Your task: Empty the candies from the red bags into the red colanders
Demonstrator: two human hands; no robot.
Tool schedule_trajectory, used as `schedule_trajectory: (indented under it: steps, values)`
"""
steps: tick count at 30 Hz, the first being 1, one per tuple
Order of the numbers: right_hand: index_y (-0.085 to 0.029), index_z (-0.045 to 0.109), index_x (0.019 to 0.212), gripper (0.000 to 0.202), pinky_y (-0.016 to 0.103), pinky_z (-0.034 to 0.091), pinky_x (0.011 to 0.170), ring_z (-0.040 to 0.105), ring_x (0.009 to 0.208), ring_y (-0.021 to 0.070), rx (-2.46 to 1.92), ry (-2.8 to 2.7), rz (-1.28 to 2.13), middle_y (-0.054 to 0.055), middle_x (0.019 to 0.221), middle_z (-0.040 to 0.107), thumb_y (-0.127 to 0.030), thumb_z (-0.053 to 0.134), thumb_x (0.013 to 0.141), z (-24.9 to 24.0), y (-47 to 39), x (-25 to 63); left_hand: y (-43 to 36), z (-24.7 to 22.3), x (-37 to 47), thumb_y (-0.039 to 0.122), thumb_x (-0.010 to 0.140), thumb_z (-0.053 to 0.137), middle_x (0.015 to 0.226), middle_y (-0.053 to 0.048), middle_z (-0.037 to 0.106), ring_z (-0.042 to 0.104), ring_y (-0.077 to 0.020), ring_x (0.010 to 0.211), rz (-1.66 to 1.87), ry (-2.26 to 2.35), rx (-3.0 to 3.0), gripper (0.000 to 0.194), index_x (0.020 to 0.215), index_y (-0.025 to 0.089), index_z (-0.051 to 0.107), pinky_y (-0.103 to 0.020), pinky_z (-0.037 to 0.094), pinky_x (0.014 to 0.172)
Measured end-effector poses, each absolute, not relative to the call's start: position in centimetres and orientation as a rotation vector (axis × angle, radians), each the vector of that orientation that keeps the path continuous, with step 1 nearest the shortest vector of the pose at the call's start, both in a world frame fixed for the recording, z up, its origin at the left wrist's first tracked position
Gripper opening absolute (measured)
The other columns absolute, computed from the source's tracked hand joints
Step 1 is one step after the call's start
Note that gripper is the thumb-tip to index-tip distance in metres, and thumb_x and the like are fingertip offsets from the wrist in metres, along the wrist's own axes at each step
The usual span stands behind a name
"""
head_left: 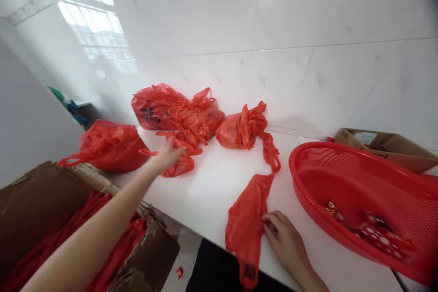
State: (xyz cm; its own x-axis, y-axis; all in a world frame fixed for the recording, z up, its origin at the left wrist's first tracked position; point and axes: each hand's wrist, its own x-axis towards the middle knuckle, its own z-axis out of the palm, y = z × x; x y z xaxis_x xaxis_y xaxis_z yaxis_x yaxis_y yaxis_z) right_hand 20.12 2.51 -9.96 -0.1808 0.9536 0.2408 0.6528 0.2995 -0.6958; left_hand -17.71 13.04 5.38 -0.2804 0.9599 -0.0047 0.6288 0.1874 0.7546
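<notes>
My left hand [171, 153] reaches over a small crumpled red bag [179, 166] on the white table, its fingers partly spread on the bag; whether it grips the plastic is unclear. A flat red plastic bag [248, 219] lies near the front edge, its handles hanging over. My right hand [284, 237] is at that bag's right side, thumb and fingertips pinched at its edge. Behind, against the wall, stand filled red bags [159, 107] and a tied red bag [239, 130]. A twisted strip of red plastic [271, 151] lies beside the tied one.
A large red basket [308, 196] with some wrapped packets [379, 235] stands at the right, a cardboard box [393, 148] behind it. At the left are a full red bag [112, 146] and an open carton [30, 205] of red plastic below the table [205, 196].
</notes>
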Motion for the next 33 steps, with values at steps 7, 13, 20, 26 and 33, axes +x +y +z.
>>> schedule_trajectory:
  steps: [7, 13, 20, 26, 33]
  values:
    - [-0.023, 0.060, 0.091, 0.015, 0.032, 0.051, 0.072, 0.059, 0.086, 0.0194, -1.262, -1.655, 0.768, 0.006, 0.100, 0.061, -0.035, 0.051, 0.090, -6.3, 3.5, 18.2, 7.2, 7.9, -16.5, 0.055, 0.078, 0.061, 0.099, -0.008, 0.070, 0.065, -0.0217, 0.080, 0.682, 1.806, 1.571, 0.073, 0.142, 0.025, 0.043, -0.033, 0.052, 0.069]
    - [-0.022, 0.060, 0.090, 0.013, 0.028, 0.049, 0.074, 0.059, 0.085, 0.0164, -1.152, -1.459, 0.867, 0.004, 0.096, 0.062, -0.033, 0.054, 0.090, -2.1, 2.7, 15.8, 3.5, 4.0, -1.3, 0.065, 0.076, 0.058, 0.112, -0.019, 0.069, 0.063, -0.0409, 0.105, 0.104, 1.546, 2.164, 0.081, 0.143, 0.021, 0.045, -0.049, 0.046, 0.086]
    - [-0.020, 0.058, 0.086, 0.022, 0.024, 0.045, 0.062, 0.052, 0.066, 0.0129, -1.057, -1.275, 0.943, -0.002, 0.073, 0.055, -0.042, 0.056, 0.090, -1.7, 2.5, 17.4, 8.6, 3.2, 0.3, 0.034, 0.093, 0.039, 0.106, -0.012, 0.073, 0.067, -0.0279, 0.100, 0.262, 1.532, 2.130, 0.038, 0.120, 0.021, 0.062, -0.038, 0.048, 0.086]
    - [-0.020, 0.060, 0.091, 0.020, 0.026, 0.046, 0.069, 0.055, 0.074, 0.0134, -1.107, -1.299, 0.777, 0.001, 0.083, 0.061, -0.039, 0.057, 0.090, -1.3, 3.3, 17.7, 5.0, 5.7, 0.4, 0.063, 0.081, 0.053, 0.124, -0.010, 0.066, 0.064, -0.0269, 0.104, 0.489, 1.425, 1.945, 0.065, 0.135, 0.027, 0.051, -0.033, 0.049, 0.083]
    - [-0.020, 0.057, 0.094, 0.015, 0.027, 0.047, 0.072, 0.056, 0.077, 0.0136, -1.142, -1.220, 0.670, 0.001, 0.084, 0.058, -0.035, 0.058, 0.090, -1.7, 3.8, 18.1, 2.8, 1.8, -0.7, 0.050, 0.092, 0.041, 0.073, -0.004, 0.067, 0.060, -0.0214, 0.070, 0.648, 1.498, 1.776, 0.042, 0.079, 0.019, 0.067, -0.029, 0.039, 0.062]
